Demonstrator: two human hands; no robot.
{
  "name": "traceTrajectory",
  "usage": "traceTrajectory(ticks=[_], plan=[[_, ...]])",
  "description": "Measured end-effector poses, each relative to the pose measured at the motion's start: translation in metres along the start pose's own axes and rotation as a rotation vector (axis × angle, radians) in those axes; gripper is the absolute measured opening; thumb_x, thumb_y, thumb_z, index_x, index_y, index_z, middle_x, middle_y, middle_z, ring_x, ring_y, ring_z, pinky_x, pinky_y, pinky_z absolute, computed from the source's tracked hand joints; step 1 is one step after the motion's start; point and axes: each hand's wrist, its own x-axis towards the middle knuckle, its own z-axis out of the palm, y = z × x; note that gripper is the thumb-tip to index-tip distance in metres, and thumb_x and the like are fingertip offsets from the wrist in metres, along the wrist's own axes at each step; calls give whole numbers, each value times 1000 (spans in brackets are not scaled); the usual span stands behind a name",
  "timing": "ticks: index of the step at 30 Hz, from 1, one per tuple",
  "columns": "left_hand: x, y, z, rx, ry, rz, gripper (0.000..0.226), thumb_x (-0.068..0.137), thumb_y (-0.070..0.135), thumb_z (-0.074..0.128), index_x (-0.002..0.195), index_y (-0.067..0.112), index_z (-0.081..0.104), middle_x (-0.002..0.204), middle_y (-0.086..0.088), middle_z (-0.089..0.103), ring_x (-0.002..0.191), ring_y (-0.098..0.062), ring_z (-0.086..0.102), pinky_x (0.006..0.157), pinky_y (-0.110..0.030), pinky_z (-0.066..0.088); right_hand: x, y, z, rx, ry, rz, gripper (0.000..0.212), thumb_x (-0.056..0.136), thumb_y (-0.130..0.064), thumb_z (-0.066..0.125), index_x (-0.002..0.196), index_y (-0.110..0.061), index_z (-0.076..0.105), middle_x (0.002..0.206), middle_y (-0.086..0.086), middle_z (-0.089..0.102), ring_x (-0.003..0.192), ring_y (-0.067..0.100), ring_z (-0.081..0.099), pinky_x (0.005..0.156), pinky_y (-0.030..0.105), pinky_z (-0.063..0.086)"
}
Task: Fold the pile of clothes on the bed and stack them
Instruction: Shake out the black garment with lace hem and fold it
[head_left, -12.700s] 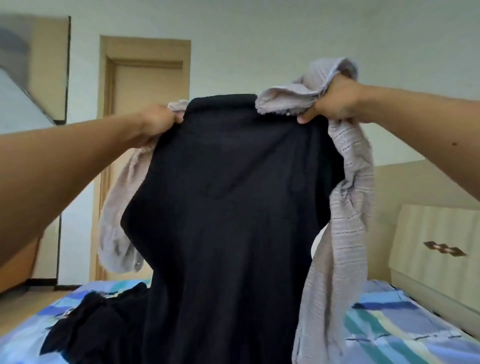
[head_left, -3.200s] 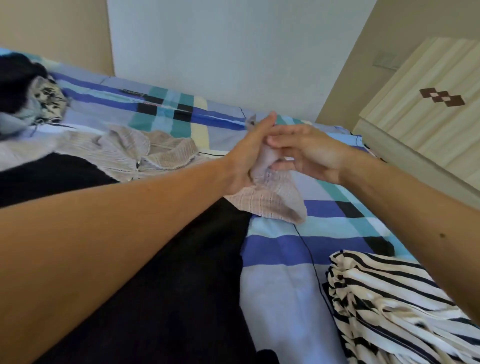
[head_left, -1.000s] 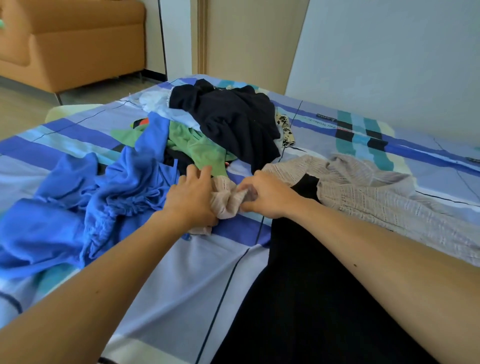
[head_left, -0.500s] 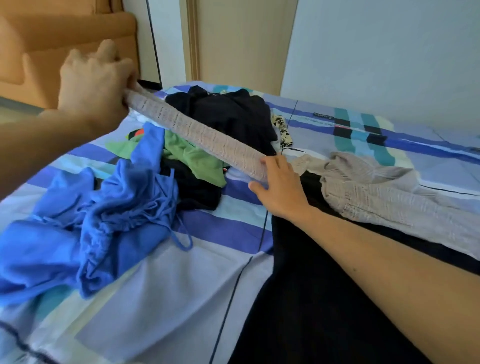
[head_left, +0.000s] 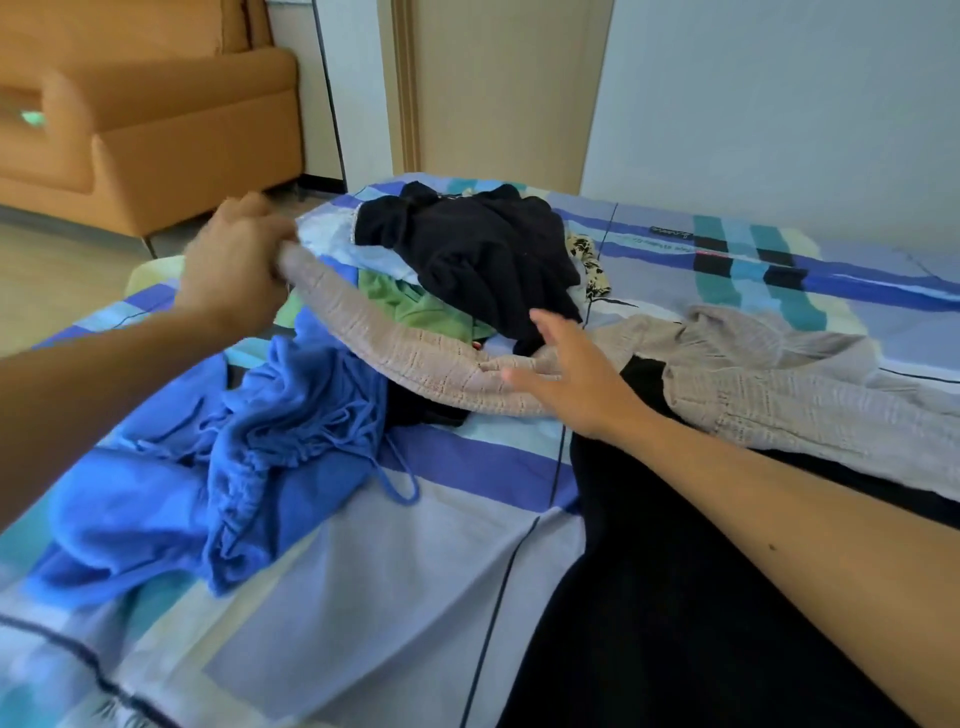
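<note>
A person spreads out a beige knit cardigan (head_left: 769, 384) on a bed (head_left: 395, 561) covered with a blue, teal and cream checked sheet, one item in a laundry-folding job that appears far from finished. The left hand (head_left: 234, 270) is closed around the cuff end of the cardigan's sleeve (head_left: 384, 338), drawing it out to the left over a heap of unfolded clothes (head_left: 467, 260) made up of black, green and pale blue pieces, with a crumpled blue garment (head_left: 218, 467) lying nearer the camera. The right hand (head_left: 571, 374) is open, fingers spread, palm down on or just above the sleeve near the shoulder; contact cannot be confirmed. The cardigan's body lies across a large black garment (head_left: 701, 597) spread flat in the foreground. No folded stack is in view. The step in hand looks to be straightening the sleeve; the next move likely calls for laying it flat, clear of the heap, then folding it across the body while the right hand pins the shoulder.
</note>
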Motion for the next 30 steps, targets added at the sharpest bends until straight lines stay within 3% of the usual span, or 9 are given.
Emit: traceTrajectory(ticks=[6, 10, 12, 15, 19, 23, 25, 27, 30], plan=[[64, 172, -24, -276, 52, 522, 18, 79, 19, 51, 86, 8, 63, 105, -14, 54, 100, -32, 52, 71, -44, 44, 21, -76, -43, 165, 278, -219, 96, 63, -41, 91, 139, -15, 38, 124, 0, 58, 106, 11, 62, 86, 23, 53], [80, 251, -24, -388, 61, 492, 44, 72, 16, 46, 113, 8, 57, 120, -13, 51, 107, -27, 48, 71, -48, 49, 16, -57, -100, 278, 553, -20, 27, 74, -15, 78, 96, -18, 63, 88, -2, 69, 82, 11, 67, 75, 38, 59], [78, 266, -14, -468, 34, 391, 55, 68, 7, 45, 122, 7, 51, 125, -14, 47, 113, -29, 46, 78, -50, 49, 6, -33, -136, 320, 630, 139, 15, 78, -11, 73, 81, -22, 63, 81, -2, 68, 77, 14, 67, 66, 35, 57], [55, 287, 22, -522, -148, 328, 50, 74, -2, 49, 123, 7, 51, 120, -12, 44, 109, -30, 44, 88, -51, 44, -17, 1, -194, 505, 744, 281, 16, 79, -10, 75, 81, -21, 63, 84, 0, 71, 79, 19, 72, 69, 36, 61], [13, 304, 79, -445, -346, 360, 44, 87, 9, 55, 131, 8, 50, 130, -14, 45, 119, -34, 43, 99, -47, 40, -52, 42, -263, 631, 892, 393, 24, 81, -10, 74, 84, -18, 52, 82, 3, 67, 65, 16, 66, 58, 33, 58], [-12, 328, 127, -378, -534, 281, 49, 95, 24, 54, 142, 14, 45, 146, -13, 38, 135, -36, 38, 110, -49, 34, -96, 101, -307, 670, 997, 486, 38, 68, -9, 79, 93, -13, 50, 90, 7, 65, 73, 19, 66, 70, 37, 62], [-19, 336, 142, -314, -663, 253, 54, 96, 34, 54, 145, 16, 41, 151, -12, 34, 140, -36, 33, 113, -50, 32, -122, 142, -314, 647, 982, 628, 50, 62, -6, 79, 103, -9, 52, 91, 13, 63, 70, 22, 64, 61, 38, 62], [-25, 341, 153, -208, -806, 264, 63, 97, 42, 51, 151, 18, 33, 160, -11, 22, 147, -34, 22, 117, -52, 27, -152, 186, -308, 462, 894, 822, 43, 68, 2, 78, 101, -5, 52, 91, 19, 60, 68, 24, 59, 48, 31, 58], [-28, 345, 159, -80, -918, 286, 68, 99, 48, 42, 158, 24, 19, 167, -7, 5, 152, -31, 10, 120, -56, 16, -191, 225, -290, 120, 678, 1053, 65, 64, 1, 84, 121, -2, 53, 115, 22, 58, 93, 33, 61, 79, 43, 55]])
